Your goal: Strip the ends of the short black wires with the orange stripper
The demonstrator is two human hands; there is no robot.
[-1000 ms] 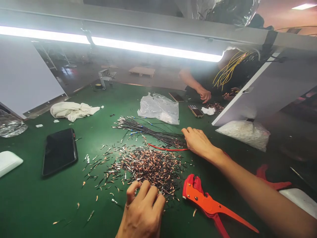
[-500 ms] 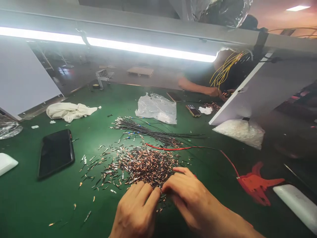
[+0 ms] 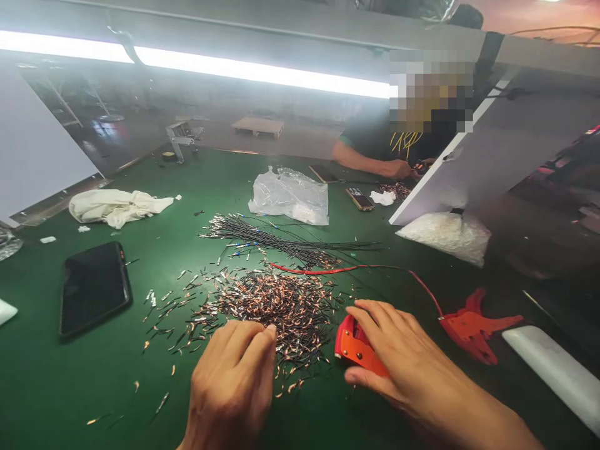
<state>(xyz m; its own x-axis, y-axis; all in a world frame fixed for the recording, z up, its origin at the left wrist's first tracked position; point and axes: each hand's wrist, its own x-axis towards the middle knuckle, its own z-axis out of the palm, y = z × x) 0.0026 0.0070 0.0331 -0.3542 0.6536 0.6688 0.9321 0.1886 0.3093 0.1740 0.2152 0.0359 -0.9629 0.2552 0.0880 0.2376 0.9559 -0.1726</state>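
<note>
My left hand (image 3: 232, 375) is closed at the near edge of a heap of short black wire offcuts with copper ends (image 3: 276, 306). Thumb and forefinger are pressed together; what they hold, if anything, is hidden. To the right of the heap, my right hand (image 3: 403, 356) spans a red-and-orange wire stripper (image 3: 359, 351), fingers over its far side and thumb on its near side, in a loose grip. Beyond the heap lies a bundle of long black wires (image 3: 276, 240), with metal ends to the left and bared copper at the right.
A second red hand tool (image 3: 473, 328) with a red cord lies to the right, beside a white bar (image 3: 553, 369). To the left are a phone (image 3: 95, 287) and a white cloth (image 3: 119, 206). A plastic bag (image 3: 290, 197) lies behind the wires. Across the table, a person's arm (image 3: 365, 162) shows.
My hands were together at the heap's near edge and have parted. The right hand has moved right onto the wire stripper, which now shows. The left hand has shifted slightly left; the view has shifted too.
</note>
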